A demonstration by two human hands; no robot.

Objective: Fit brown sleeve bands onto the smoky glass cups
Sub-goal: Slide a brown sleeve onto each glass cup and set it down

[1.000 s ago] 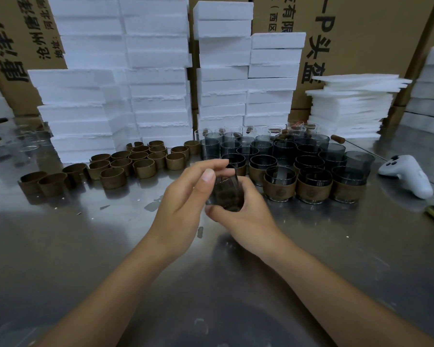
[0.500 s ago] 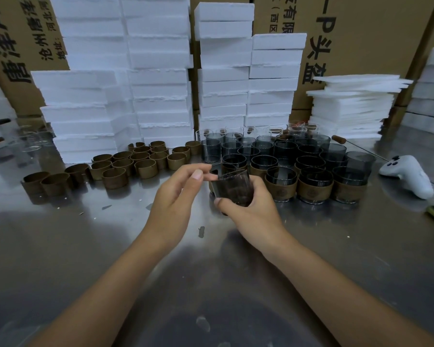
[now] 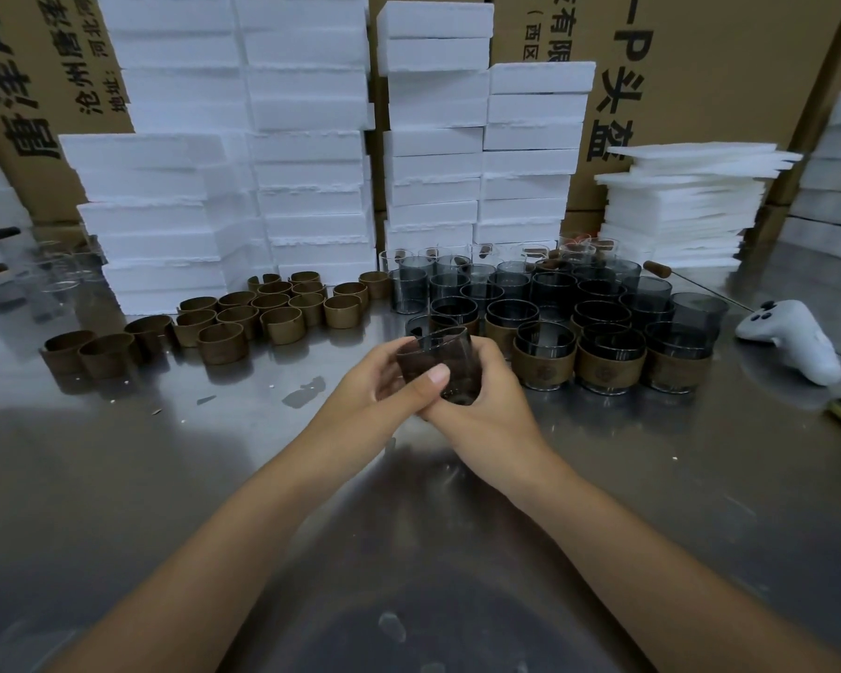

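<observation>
Both hands hold one smoky glass cup (image 3: 433,354) above the steel table (image 3: 166,478), tilted with its rim toward the back left. My left hand (image 3: 375,381) wraps its left side, thumb across the front. My right hand (image 3: 491,395) cups its right side and bottom. Whether a band sits on this cup is hard to tell. Several loose brown sleeve bands (image 3: 263,313) stand at the left. Several bare smoky cups (image 3: 506,284) crowd behind, and banded cups (image 3: 608,366) line the front row to the right.
Stacks of white foam blocks (image 3: 312,162) and cardboard boxes (image 3: 700,65) wall off the back. A white controller (image 3: 792,340) lies at the right. Clear glasses (image 3: 54,274) stand at far left. Small scraps (image 3: 307,393) lie on the table.
My left hand, which reached over the cup's rim, has come down and closed around the cup's left side. The cup has tilted and now sits between both hands.
</observation>
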